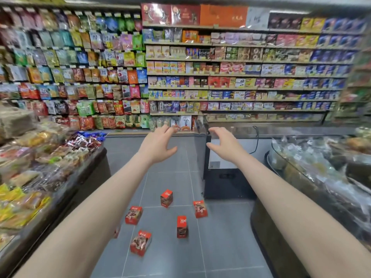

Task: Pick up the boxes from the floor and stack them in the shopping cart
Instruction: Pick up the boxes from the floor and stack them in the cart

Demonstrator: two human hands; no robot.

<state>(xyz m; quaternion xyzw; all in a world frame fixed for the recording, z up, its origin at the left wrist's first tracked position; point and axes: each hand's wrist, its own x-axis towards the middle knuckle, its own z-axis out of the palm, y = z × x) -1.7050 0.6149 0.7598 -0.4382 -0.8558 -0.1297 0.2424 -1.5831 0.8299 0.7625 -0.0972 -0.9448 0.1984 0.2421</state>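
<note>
Both hands, left hand (pixel 158 144) and right hand (pixel 224 144), were spread and empty. Five red boxes (pixel 166 198) lay on the floor (pixel 220 247) below them; no cart visible. Nothing stacked.

Stocked snack shelves (pixel 241 77) face a freezer (pixel 226 171).

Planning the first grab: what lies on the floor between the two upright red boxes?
In the head view, only bare grey floor tile lies between the far upright box and the near upright box.
</note>
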